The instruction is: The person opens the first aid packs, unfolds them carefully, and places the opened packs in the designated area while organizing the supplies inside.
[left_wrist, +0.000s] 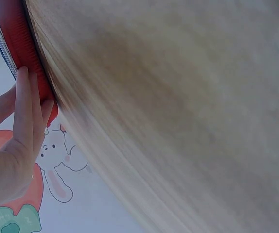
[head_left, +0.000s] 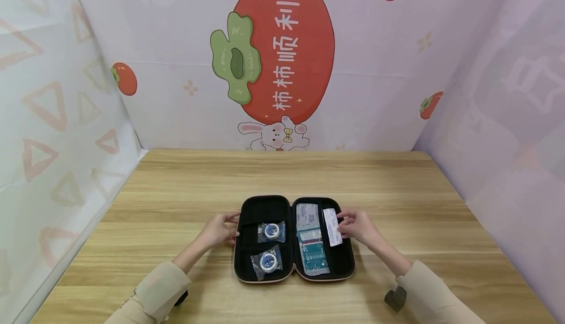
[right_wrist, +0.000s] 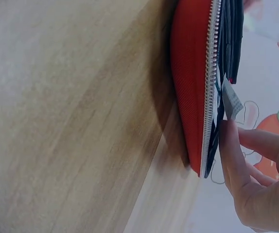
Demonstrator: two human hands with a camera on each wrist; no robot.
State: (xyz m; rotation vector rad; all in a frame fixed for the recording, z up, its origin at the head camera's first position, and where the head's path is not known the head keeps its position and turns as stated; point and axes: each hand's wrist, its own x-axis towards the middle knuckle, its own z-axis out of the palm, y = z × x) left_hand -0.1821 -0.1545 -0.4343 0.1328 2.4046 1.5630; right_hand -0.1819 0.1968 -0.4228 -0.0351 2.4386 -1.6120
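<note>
An unzipped first-aid case (head_left: 260,210) lies spread flat on the table, black inside, with a red outer shell (right_wrist: 190,63) and a zipper round its edge. Straight fingers of my left hand (head_left: 219,229) rest against the case's left side; the left wrist view shows them along the red fabric (left_wrist: 20,43). My right hand (head_left: 359,226) pinches the right edge of a small white packet (head_left: 332,227) over the case's right half. In the right wrist view the packet's corner (right_wrist: 232,102) sticks up beside my fingertips.
Two clear-wrapped white rolls with blue centres, an upper roll (head_left: 271,231) and a lower roll (head_left: 268,262), lie in the left half. A pale packet (head_left: 307,215) and a teal packet (head_left: 315,258) fill the right half's inner side. Behind the wooden table (head_left: 282,172) hangs a printed backdrop (head_left: 375,113).
</note>
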